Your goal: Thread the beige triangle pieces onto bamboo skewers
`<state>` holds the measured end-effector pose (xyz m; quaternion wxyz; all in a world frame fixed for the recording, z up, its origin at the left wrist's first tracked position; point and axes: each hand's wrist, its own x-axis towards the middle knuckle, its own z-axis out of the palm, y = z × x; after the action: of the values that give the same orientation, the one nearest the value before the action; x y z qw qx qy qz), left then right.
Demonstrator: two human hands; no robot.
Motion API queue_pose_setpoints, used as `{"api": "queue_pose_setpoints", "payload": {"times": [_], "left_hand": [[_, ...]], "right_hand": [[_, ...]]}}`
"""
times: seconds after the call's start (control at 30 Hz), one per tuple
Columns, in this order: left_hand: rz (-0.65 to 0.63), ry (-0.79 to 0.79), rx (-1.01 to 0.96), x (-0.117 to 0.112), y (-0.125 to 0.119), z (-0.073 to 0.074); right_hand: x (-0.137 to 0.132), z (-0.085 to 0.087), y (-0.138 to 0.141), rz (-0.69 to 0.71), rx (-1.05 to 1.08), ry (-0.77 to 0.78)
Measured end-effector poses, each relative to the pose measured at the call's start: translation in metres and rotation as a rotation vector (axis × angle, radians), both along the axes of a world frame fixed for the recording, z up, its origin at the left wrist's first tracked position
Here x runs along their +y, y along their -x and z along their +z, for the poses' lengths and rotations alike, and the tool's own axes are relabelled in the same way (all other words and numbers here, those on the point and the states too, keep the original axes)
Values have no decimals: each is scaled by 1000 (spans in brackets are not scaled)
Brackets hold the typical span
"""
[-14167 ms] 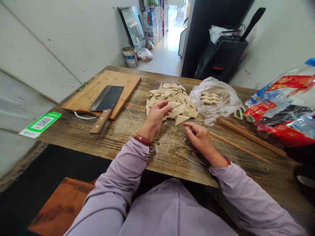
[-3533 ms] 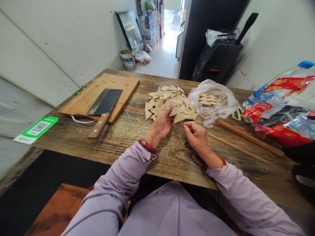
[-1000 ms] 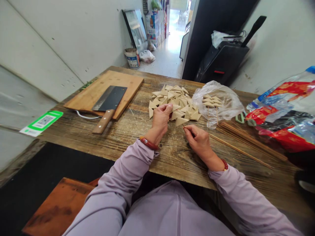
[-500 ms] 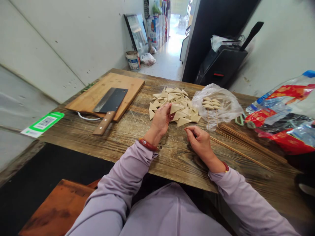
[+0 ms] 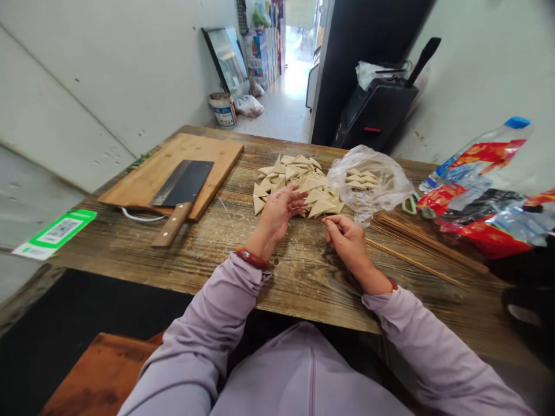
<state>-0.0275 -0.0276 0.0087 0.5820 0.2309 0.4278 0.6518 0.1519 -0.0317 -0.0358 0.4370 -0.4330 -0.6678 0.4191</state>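
Observation:
My left hand (image 5: 277, 215) is at the near edge of a pile of pale tan, folded triangular pieces (image 5: 289, 167). Its fingers are spread and I see no piece gripped in them. To its right, my right hand (image 5: 347, 238) is closed in a pinch on a thin bamboo skewer (image 5: 414, 263). The skewer's tip pokes out just past the fingertips, close to the pile, and its shaft runs back to the right. Behind that hand, a clear plastic bag (image 5: 390, 185) holds skewered triangles (image 5: 362, 179).
A cleaver (image 5: 184, 184) rests on a wooden cutting board (image 5: 225, 151) at left, its handle over the near edge. Loose bamboo skewers (image 5: 425, 240), green-handled scissors (image 5: 410, 204) and red-and-clear plastic packaging (image 5: 472, 173) lie at right. A QR-code card (image 5: 58, 232) is at the far left.
My left hand has let go of the triangular piece and its fingers have opened. My right hand keeps its pinch on the skewer. The view has shifted slightly to the right.

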Motion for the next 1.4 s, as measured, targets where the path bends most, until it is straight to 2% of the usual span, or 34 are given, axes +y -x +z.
{"api": "queue_pose_setpoints", "payload": {"times": [0.2,0.37,0.6,0.7,0.83,0.97,1.1,1.27,1.4], "left_hand": [[-51,54,-35,1,-2,-1],[-96,2,-11,4,-1,-4],[-49,-15,25,9,2,-8],[-61,-32,48,7,2,-5],[-112,-15,109,4,0,1],[-144,-21,116,2,1,3],[-163,-26,109,1,3,3],[-148,-17,82,0,5,5],[-137,-9,75,-1,5,8]], "right_hand": [[2,-1,2,17,38,21],[4,0,5,49,22,8],[5,11,-10,130,-147,-134],[-3,18,-20,94,-201,-189],[-5,19,-40,-16,-146,-139],[20,20,-74,-199,-154,-92],[61,34,-98,-368,-502,-123],[105,53,-85,-386,-926,-162],[131,52,-59,-359,-1055,-133]]}}
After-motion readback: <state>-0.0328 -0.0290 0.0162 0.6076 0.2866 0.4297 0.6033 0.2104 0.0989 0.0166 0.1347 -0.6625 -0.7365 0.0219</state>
